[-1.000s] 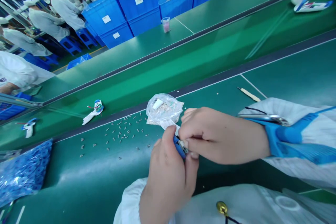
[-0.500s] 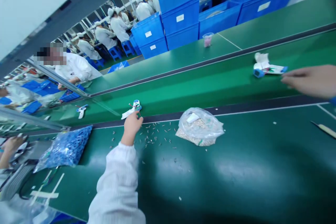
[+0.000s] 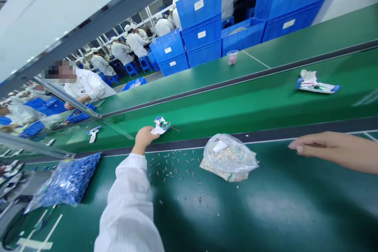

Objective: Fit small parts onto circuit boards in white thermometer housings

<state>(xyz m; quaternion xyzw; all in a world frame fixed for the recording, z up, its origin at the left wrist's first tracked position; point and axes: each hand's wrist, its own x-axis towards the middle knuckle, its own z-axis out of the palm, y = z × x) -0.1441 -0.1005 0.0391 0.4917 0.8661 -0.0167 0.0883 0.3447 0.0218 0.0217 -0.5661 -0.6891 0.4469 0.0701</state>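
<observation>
My left hand point(image 3: 145, 139) grips the end of a white housing piece point(image 3: 161, 125) with a green circuit board and wires in it, over the near edge of the green belt. My right hand point(image 3: 327, 150) is above the bench at the right, its fingers stretched out and holding nothing. Beyond it, another white and blue housing point(image 3: 317, 83) with wires lies on the belt. Small metal parts point(image 3: 175, 170) are scattered on the bench near my left forearm. To their right sits a clear plastic bag point(image 3: 228, 157) of small pale pieces.
A bag of blue parts point(image 3: 69, 177) lies at the left. Another housing point(image 3: 93, 134) is on the belt point(image 3: 224, 106). Stacked blue crates point(image 3: 202, 27) and a cup point(image 3: 232, 58) stand across it. A person in white point(image 3: 88, 84) works at the far left, near a metal post point(image 3: 69, 100).
My left hand has taken hold of the housing, now turned and farther right. My right hand has moved left and nearer, away from the right-hand housing, which has shifted right. The camera view has tilted.
</observation>
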